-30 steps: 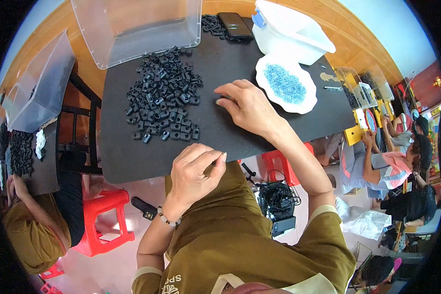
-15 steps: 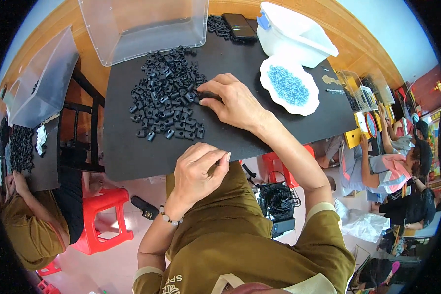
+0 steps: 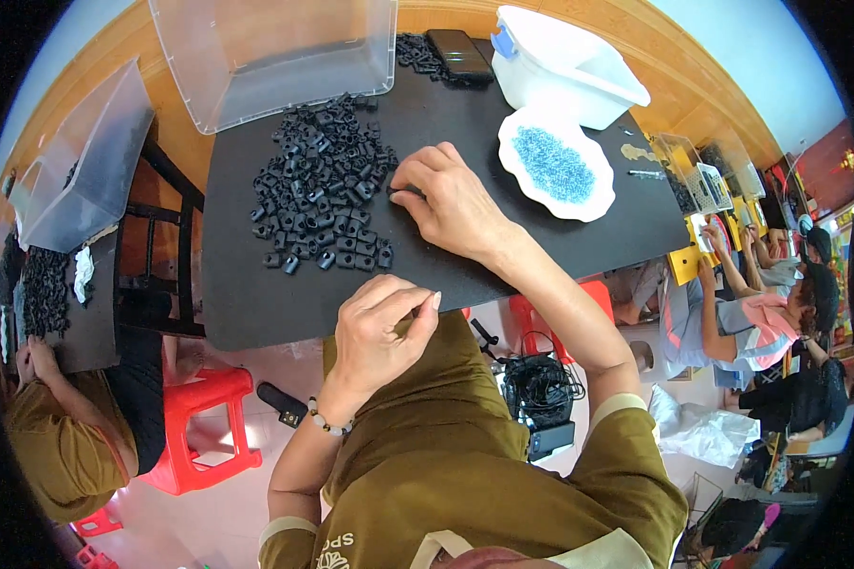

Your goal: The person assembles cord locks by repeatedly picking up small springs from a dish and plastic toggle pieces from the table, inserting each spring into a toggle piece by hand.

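On the dark table a heap of small black plastic pieces (image 3: pixel 318 180), short and tube-like with holes, spreads left of my hands. My right hand (image 3: pixel 455 204) reaches to the heap's right edge. Its thumb and forefinger close around a spot there; a dark bit shows at the tips, too small to name. Nearer the table's front edge, my left hand (image 3: pixel 380 327) is held up with thumb and forefinger pinched together. What they hold, if anything, is too small to see. A bead bracelet (image 3: pixel 330 422) circles my left wrist.
A white scalloped dish (image 3: pixel 593 194) of tiny blue beads stands right, before a white tub (image 3: pixel 574 71). A clear plastic bin (image 3: pixel 280 71) stands behind the heap, a dark phone (image 3: pixel 460 55) beside it. Red stools (image 3: pixel 204 427) are below; other people sit left and right.
My right fingertips have shifted slightly and drawn closer together at the heap's edge. My left hand keeps its pinch almost unmoved. The whole view has shifted a little.
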A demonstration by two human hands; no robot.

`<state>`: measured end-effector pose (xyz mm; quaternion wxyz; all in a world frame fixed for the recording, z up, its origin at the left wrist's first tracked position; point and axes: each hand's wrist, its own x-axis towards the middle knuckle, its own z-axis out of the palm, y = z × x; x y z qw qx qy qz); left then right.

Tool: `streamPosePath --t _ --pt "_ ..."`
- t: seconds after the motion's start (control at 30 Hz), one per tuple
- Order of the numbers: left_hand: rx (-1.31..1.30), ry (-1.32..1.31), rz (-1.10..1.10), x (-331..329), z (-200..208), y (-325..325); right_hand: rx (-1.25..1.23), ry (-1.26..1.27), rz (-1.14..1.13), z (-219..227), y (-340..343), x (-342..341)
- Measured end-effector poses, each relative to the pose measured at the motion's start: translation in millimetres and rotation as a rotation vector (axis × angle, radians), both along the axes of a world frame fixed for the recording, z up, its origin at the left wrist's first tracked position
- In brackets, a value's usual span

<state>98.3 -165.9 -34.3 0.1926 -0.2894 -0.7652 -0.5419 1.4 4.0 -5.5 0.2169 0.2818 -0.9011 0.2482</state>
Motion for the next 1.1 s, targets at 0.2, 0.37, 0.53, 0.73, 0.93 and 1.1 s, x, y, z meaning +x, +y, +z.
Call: streamPosePath --t 0.2,0.37,0.53,0.73,0.93,1.1 --pt "0.123 -0.227 -0.004 -2.2 10.7 -4.6 -0.227 -0.203 -0.055 14.7 14.0 35.0" --pt "0.27 -0.414 -0.049 -4.8 12.0 -6.7 -0.292 -0.009 0.179 21.0 24.3 74.6" --pt "0.289 -0.512 -0.241 0.8 27.7 -1.0 -0.215 0.097 0.219 25.8 33.8 96.0" --pt "0.267 -0.599 -0.335 -0.7 32.3 4.0 -0.2 0.042 0.276 30.0 46.5 106.8" --pt "0.203 -0.744 -0.506 -2.5 35.3 3.7 -0.166 0.015 0.328 31.7 55.1 114.8" --pt "0.271 -0.808 -0.528 -1.8 29.8 5.1 -0.123 0.044 0.316 43.2 60.9 116.5"
